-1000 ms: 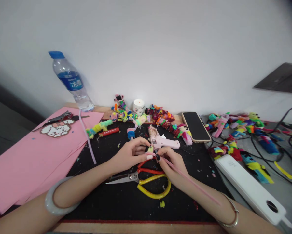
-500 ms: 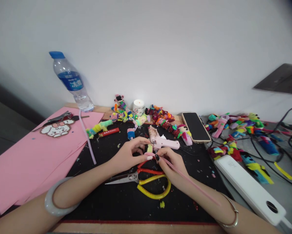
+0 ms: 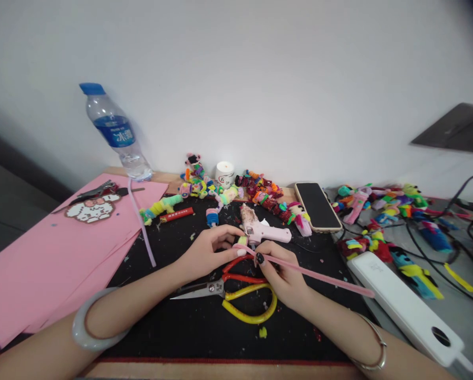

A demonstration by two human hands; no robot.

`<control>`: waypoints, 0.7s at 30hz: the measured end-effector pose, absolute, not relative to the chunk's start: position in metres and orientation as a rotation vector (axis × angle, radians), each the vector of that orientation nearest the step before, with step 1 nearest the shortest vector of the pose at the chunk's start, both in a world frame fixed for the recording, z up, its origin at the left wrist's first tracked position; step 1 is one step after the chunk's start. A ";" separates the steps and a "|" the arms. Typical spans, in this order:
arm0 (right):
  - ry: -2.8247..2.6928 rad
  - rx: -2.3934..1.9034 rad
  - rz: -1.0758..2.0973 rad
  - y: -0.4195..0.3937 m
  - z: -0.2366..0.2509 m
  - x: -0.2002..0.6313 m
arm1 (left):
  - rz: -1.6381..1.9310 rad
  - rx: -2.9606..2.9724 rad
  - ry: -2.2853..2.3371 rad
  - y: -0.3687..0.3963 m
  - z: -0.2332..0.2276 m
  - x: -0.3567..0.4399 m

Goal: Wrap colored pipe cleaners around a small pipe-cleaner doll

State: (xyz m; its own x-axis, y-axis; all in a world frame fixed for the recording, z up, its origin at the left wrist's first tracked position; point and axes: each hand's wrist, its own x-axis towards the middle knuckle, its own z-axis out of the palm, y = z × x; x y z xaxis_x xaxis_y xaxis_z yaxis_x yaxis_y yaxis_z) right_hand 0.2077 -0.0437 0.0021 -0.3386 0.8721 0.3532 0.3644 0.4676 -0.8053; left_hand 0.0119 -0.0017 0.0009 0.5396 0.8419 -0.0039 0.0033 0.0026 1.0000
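Observation:
My left hand (image 3: 210, 250) is closed around a small yellow fuzzy piece (image 3: 242, 240), most of it hidden by the fingers. A pink pipe cleaner (image 3: 319, 273) starts at that piece, where it bends, and runs out to the right over my right forearm. Thumb and finger of my right hand (image 3: 280, 269) pinch it close to the piece. Under and in front of the hands lie scissors with yellow and red handles (image 3: 250, 316), blades pointing left. Just beyond my fingers rests a pink glue gun (image 3: 266, 231).
Pink sheets (image 3: 62, 258) and a water bottle (image 3: 115, 132) stand left. A lilac pipe cleaner (image 3: 141, 224) crosses the sheet edge. Behind are fuzzy figures (image 3: 196, 184), a white cup (image 3: 224, 174) and a phone (image 3: 318, 206). A white power strip (image 3: 404, 309) and cables (image 3: 422, 248) lie right.
The pink pipe cleaner's free end has swung up and away from my right forearm, now pointing further right. My right fingers have shifted slightly; the left hand stays almost in place.

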 end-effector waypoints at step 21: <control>-2.018 -1.018 0.702 -0.043 0.009 0.204 | 0.840 1.266 0.791 -0.001 0.004 0.014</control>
